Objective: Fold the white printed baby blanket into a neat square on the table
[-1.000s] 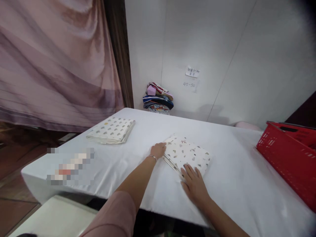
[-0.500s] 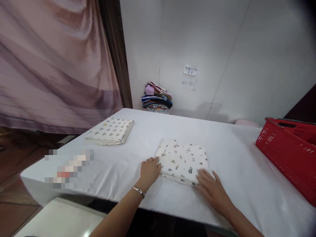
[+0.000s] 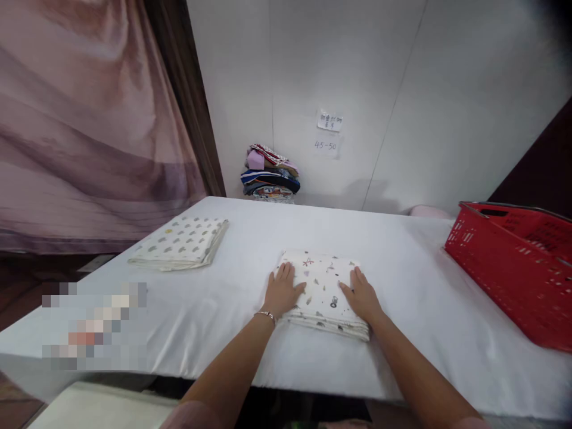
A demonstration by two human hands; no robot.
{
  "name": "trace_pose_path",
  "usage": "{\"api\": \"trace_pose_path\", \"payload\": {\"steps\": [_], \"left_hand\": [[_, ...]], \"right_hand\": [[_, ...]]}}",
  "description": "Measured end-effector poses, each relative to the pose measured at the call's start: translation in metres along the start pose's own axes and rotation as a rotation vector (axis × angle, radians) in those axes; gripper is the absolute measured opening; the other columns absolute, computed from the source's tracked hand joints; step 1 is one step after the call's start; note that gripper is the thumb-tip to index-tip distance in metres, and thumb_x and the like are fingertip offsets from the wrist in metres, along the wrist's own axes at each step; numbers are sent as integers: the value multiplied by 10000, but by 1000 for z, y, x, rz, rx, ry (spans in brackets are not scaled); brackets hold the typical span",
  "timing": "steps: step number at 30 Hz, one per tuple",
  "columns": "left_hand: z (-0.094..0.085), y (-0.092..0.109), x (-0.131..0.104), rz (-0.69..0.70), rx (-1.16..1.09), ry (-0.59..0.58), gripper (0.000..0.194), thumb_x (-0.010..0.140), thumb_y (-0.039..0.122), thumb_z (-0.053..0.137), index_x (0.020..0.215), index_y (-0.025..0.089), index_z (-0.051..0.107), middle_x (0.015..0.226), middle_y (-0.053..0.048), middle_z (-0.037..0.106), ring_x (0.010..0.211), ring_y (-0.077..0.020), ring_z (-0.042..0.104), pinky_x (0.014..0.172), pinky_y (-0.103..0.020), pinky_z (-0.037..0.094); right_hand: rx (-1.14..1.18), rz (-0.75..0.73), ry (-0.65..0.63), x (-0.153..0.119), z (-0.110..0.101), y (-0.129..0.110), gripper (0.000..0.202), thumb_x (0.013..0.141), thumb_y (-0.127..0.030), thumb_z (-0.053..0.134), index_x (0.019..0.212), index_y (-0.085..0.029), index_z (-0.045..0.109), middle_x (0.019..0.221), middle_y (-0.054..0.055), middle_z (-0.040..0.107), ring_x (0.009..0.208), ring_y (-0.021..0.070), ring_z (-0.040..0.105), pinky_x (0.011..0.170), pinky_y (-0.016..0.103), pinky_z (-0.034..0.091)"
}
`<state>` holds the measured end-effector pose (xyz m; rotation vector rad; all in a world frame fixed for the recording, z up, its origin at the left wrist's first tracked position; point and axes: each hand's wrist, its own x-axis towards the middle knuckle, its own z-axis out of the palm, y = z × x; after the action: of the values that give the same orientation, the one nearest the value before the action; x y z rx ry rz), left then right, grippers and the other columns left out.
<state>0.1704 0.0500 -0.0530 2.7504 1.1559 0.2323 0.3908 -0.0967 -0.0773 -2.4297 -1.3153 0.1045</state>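
A folded white cloth (image 3: 319, 292) with small printed figures lies flat near the table's front edge, its layered fold facing me. My left hand (image 3: 282, 292) rests on its left side, fingers stretched forward and thumb spread inward. On the right side of the same cloth lies my right hand (image 3: 361, 295), palm down with the thumb apart from the fingers. Neither hand is gripping it. Farther left is a second folded cloth (image 3: 183, 241), cream with rows of grey motifs, which no hand touches.
A red plastic basket (image 3: 504, 268) stands on the right of the white-covered table (image 3: 250, 232). Behind the table rises a stack of folded fabrics (image 3: 271, 173) by the wall. A pale surface (image 3: 102, 405) sits at lower left; a blurred patch covers something above it.
Both hands have moved forward from the cloth's near corners onto its left and right sides. The view has shifted, bringing more of the red basket into sight.
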Motion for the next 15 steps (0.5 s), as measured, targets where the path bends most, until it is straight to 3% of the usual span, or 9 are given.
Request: {"api": "trace_pose_path", "payload": {"steps": [10, 15], "left_hand": [[-6, 5, -2, -40, 9, -11, 633, 875, 551, 268, 1404, 202, 290, 1505, -55, 175, 1385, -243, 133, 1057, -479, 256], [-5, 5, -4, -55, -4, -6, 629, 873, 551, 264, 1398, 205, 292, 1504, -56, 184, 1384, -238, 136, 1014, -464, 320]], "right_hand": [[188, 17, -51, 0, -6, -1, 690, 849, -540, 360, 1391, -115, 327, 1507, 106, 125, 1375, 244, 149, 1113, 410, 166], [422, 75, -57, -29, -3, 3, 643, 822, -480, 416, 1375, -156, 370, 1521, 64, 68, 1380, 209, 119, 1119, 344, 183]]}}
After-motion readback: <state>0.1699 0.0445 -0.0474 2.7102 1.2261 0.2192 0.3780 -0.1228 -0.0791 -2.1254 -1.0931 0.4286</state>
